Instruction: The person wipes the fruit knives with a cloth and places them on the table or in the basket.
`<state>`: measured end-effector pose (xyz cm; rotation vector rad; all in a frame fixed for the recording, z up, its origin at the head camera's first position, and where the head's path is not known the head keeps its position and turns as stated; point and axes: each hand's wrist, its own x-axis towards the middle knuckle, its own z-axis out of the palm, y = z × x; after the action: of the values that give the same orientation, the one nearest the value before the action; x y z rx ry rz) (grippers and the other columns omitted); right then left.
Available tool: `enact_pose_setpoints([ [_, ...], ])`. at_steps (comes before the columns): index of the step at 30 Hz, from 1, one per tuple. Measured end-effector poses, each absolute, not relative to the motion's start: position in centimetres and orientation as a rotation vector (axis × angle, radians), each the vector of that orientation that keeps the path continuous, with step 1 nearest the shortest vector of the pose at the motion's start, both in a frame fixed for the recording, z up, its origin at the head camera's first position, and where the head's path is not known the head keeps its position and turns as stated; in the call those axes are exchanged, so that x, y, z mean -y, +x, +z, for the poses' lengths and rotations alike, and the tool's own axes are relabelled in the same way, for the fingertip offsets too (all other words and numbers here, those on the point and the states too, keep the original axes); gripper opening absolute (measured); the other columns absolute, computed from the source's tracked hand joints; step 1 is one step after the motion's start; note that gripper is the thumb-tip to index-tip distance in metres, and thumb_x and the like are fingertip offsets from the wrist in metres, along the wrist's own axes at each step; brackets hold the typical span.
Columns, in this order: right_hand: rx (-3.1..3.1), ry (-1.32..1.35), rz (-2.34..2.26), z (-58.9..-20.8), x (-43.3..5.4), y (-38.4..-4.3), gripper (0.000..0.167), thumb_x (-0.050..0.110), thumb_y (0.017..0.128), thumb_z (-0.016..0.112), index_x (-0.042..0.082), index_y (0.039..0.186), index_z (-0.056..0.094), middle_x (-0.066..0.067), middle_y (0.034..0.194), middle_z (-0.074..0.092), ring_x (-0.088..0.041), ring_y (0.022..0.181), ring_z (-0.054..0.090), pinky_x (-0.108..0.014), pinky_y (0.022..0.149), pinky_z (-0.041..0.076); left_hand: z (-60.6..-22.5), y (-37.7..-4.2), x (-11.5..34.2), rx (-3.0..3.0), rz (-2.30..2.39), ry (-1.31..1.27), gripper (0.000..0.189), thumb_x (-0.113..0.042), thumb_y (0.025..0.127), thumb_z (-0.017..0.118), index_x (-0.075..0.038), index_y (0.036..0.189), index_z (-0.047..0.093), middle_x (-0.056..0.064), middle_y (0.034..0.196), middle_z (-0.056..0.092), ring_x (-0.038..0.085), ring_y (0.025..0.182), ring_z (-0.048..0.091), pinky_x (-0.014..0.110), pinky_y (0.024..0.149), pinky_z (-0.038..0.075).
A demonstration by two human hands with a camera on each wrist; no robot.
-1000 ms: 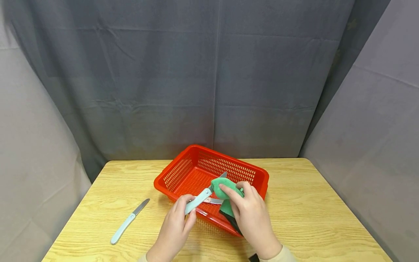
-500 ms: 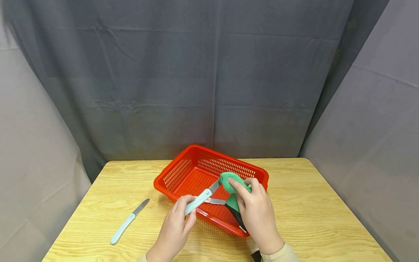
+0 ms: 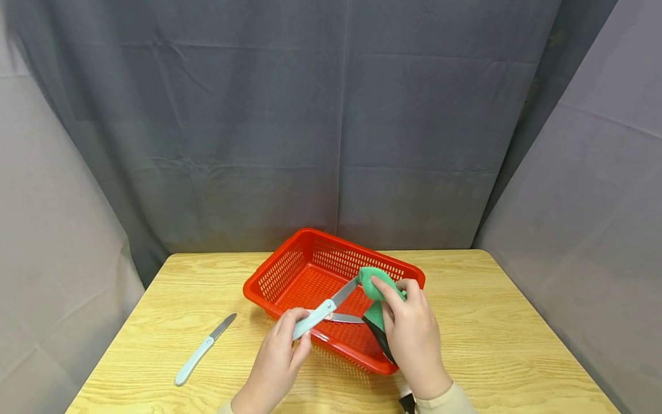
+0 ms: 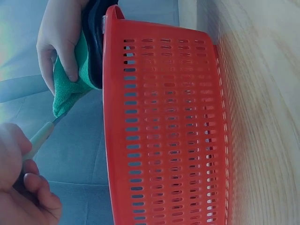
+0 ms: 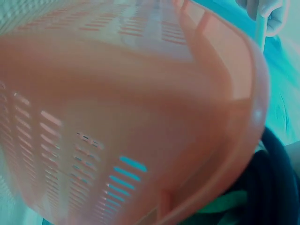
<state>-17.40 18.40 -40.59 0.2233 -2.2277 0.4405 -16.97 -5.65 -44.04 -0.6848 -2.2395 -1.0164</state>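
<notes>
My left hand (image 3: 274, 359) grips a knife by its pale blue handle (image 3: 314, 319), over the near rim of the basket. The blade (image 3: 345, 291) slants up and to the right. At its tip my right hand (image 3: 414, 330) pinches a green cloth (image 3: 376, 282) with a black edge, and the cloth covers the end of the blade. In the left wrist view the cloth (image 4: 70, 86) hangs beside the basket rim. A second knife (image 3: 347, 318) lies in the basket, its handle partly hidden behind the held one.
The red plastic basket (image 3: 357, 246) with slotted walls stands turned at an angle on the wooden table (image 3: 496, 333). Another knife (image 3: 193, 361) with a pale blue handle lies on the table at the left. Grey curtains (image 3: 258, 126) hang behind and at both sides.
My right hand has drawn the cloth up and to the right along the blade towards its tip, baring more of the blade. My left hand with the knife has hardly moved.
</notes>
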Motion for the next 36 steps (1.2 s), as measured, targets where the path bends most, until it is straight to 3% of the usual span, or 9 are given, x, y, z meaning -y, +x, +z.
enact_pose_setpoints([
  [5,2.196,0.215,0.452,-40.1,-18.6,-17.2,0.054,-0.004,0.078,0.084,0.024,0.124,0.075,-0.016,0.103,0.057,-0.033,0.082,0.058,-0.044,0.062,0.053,-44.1,-17.1,5.6,2.267,-1.034,-0.638,0.034,-0.001,0.088,0.071,-0.006,0.120,0.060,-0.002,0.097,0.063,0.005,0.082,0.051,0.028,0.073,0.052],
  [21,2.223,0.348,0.412,-39.7,-17.6,-16.3,0.056,-0.003,0.077,0.085,0.025,0.124,0.075,-0.012,0.101,0.058,-0.023,0.076,0.054,-0.035,0.062,0.049,-44.1,-17.1,5.5,2.301,-1.028,-0.581,0.035,-0.003,0.087,0.074,-0.007,0.119,0.061,-0.003,0.093,0.063,0.005,0.078,0.049,0.027,0.070,0.049],
  [29,2.266,0.455,0.400,-40.1,-17.1,-16.2,0.055,0.005,0.077,0.088,0.030,0.124,0.074,-0.008,0.102,0.059,-0.017,0.075,0.052,-0.028,0.060,0.047,-44.1,-17.1,5.5,2.308,-1.016,-0.569,0.035,-0.004,0.087,0.075,-0.008,0.119,0.061,-0.002,0.095,0.065,0.005,0.078,0.050,0.027,0.069,0.049],
  [36,2.298,0.498,0.390,-40.2,-16.7,-16.0,0.053,0.008,0.078,0.089,0.032,0.122,0.075,-0.008,0.104,0.061,-0.018,0.080,0.056,-0.028,0.062,0.051,-44.0,-17.0,5.4,2.300,-1.013,-0.586,0.035,-0.003,0.087,0.075,-0.007,0.118,0.061,-0.001,0.096,0.065,0.005,0.078,0.050,0.026,0.069,0.048],
])
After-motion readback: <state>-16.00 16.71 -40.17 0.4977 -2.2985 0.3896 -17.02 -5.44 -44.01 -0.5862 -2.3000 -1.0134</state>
